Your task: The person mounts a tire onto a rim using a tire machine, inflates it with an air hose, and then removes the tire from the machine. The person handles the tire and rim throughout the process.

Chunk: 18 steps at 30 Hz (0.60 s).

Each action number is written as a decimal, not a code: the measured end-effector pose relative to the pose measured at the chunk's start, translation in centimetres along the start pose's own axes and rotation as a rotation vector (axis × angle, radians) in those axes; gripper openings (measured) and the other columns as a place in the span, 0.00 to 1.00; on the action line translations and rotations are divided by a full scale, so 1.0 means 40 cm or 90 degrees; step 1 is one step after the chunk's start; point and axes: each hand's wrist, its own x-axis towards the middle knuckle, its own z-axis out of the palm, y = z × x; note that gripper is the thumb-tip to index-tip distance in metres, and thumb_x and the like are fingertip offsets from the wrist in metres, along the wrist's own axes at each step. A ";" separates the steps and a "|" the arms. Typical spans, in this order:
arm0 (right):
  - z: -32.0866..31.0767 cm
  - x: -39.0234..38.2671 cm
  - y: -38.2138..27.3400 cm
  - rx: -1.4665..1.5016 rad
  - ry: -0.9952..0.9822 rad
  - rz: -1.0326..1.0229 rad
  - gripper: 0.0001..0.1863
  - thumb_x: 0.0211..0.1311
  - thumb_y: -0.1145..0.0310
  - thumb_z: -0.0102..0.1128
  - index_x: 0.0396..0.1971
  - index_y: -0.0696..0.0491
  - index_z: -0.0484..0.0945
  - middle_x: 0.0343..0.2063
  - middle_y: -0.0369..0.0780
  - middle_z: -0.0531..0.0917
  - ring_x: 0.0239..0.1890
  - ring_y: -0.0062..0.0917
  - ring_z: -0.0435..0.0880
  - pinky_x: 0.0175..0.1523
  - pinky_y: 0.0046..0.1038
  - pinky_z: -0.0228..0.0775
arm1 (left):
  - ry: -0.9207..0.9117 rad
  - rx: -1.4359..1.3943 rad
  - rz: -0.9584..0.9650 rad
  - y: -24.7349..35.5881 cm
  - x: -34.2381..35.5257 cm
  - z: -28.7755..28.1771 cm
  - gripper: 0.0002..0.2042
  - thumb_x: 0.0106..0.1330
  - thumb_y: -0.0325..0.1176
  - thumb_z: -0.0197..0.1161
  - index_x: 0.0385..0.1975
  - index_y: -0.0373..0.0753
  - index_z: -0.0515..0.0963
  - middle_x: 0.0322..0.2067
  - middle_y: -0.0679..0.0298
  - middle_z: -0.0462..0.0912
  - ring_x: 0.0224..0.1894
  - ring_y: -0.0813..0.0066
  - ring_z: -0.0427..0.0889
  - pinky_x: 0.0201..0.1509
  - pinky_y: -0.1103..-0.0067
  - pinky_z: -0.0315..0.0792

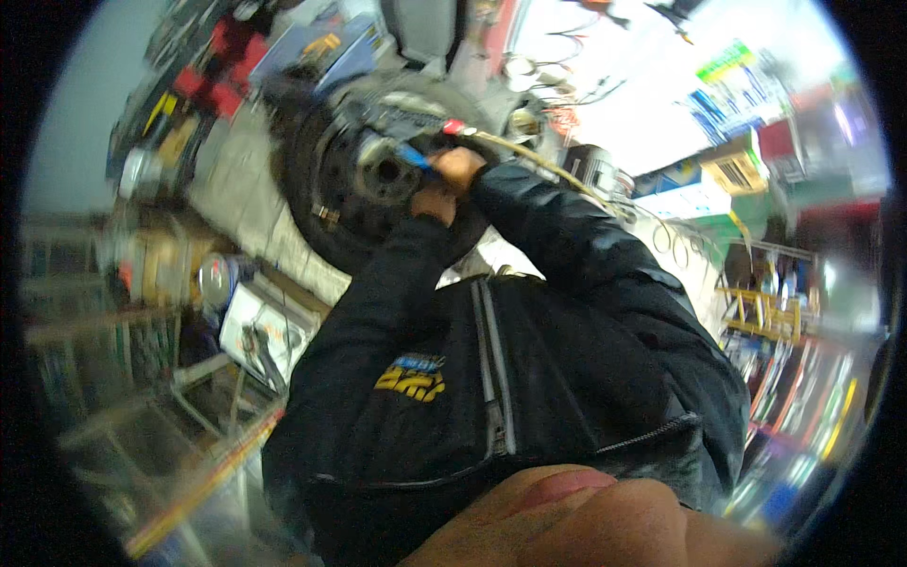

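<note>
A dark wheel with its tyre (307,203) lies flat in front of me. On its middle sits a round metal hub-like part (385,172) with a dark centre hole. My right hand (458,168) is closed on a narrow blue object (414,158), which points toward the metal part; blur hides its exact kind. Just below, my left hand (434,202) is close against the right one, over the wheel, its fingers smeared and partly hidden. Across the wheel's far side lies a dark tool (397,120), joined by a red fitting (454,126) to a tan hose (529,154).
A blue-grey bin (316,52) with parts stands beyond the wheel, beside red cases (222,71). Cans (595,170) and cardboard boxes (737,170) are at the right, near the hose. A white-topped stand (269,326) with tools is at the left; a yellow rack (761,312) is far right.
</note>
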 end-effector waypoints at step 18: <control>-0.054 -0.013 -0.027 0.095 0.055 -0.055 0.21 0.57 0.48 0.66 0.37 0.51 0.81 0.33 0.47 0.86 0.38 0.45 0.85 0.43 0.43 0.76 | 0.099 -0.212 -0.152 0.058 -0.061 -0.085 0.22 0.66 0.50 0.58 0.53 0.42 0.79 0.47 0.52 0.84 0.48 0.47 0.82 0.53 0.58 0.78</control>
